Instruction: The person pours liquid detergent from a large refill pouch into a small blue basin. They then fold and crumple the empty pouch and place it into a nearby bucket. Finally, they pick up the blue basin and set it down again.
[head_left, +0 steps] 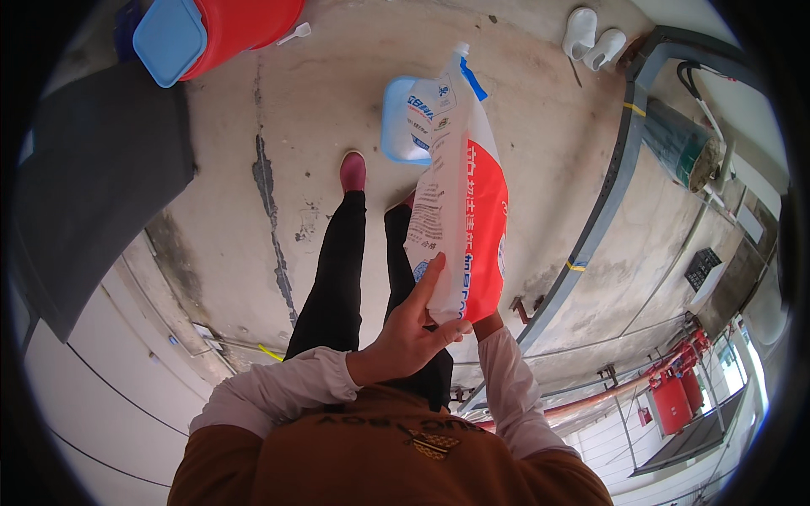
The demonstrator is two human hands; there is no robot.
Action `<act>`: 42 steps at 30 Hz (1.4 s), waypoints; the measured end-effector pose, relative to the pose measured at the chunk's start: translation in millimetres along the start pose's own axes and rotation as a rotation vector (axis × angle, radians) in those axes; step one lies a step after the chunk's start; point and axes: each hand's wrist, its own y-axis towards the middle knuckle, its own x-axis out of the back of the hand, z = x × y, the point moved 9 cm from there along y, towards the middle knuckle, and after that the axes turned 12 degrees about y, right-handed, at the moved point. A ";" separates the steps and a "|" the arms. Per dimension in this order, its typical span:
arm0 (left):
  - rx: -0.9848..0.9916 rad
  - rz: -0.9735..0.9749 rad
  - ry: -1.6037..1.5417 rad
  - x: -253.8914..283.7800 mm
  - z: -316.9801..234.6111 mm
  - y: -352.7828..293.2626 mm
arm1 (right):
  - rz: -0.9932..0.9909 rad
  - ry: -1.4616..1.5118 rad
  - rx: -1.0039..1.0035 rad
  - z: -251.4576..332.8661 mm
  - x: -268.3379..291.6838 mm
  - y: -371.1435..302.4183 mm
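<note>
A tall white and red plastic bag (481,219) with blue print is held out in front of me. Its narrow upper end has a blue strip and leans over a light blue tub (392,126) on the floor. Whitish material shows inside the tub, partly covered by the bag. My left hand (409,329) is closed on the bag's lower left edge, index finger along its side and thumb across the bottom. My right hand (488,324) is at the lower right, mostly behind the bag, so its fingers are hidden.
A red bucket (245,25) with a light blue lid (170,42) stands at the upper left, beside a small white scoop (295,34). White clogs (593,38) lie at the upper right. A dark panel (101,185) is left; a grey metal frame (603,194) curves along the right.
</note>
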 end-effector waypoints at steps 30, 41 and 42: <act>-0.015 -0.106 0.453 178.7 -37.2 83.6 | 0.021 -0.699 0.702 78.9 -35.8 14.8; -0.213 -0.271 0.377 198.5 -63.8 83.7 | 0.032 -0.795 0.948 105.4 -79.7 -20.8; -0.203 -0.300 0.282 208.9 -60.4 78.9 | 0.035 -0.845 0.956 106.3 -85.8 -22.7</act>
